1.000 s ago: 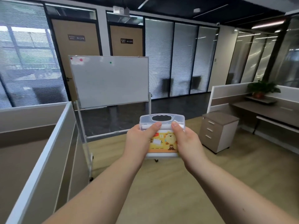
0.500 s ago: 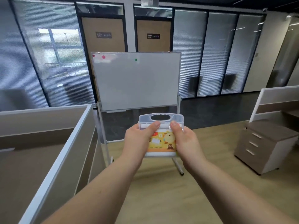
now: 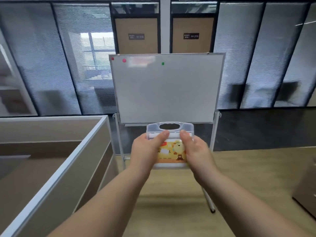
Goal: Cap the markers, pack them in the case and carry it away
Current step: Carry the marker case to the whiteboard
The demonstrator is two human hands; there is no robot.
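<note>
Left hand and right hand clamped on opposite sides of a clear plastic case, thumbs curled over its lid just below the moulded carry handle, the remaining fingers hidden underneath. Held flat out in front at arm's length, well off the floor, lid shut as far as can be told; markers presumably inside, not visible behind the yellow cartoon label. Judged stage: capping and packing done, carrying under way.

Directly beyond the hands, a wheeled whiteboard, with red, pink and green magnets along its top edge. To the left of the left hand, a grey cubicle partition. Further back, glass walls with blinds and two brown doors.

Possible trouble from here: latches not visible, so a lid only pressed shut could spring open under a loosened thumb, spilling the contents onto the wooden floor. Handle unused, grip resting on smooth plastic, so a slip remains possible. Whiteboard stand's splayed legs close ahead and low, a likely trip point if walked straight at.
</note>
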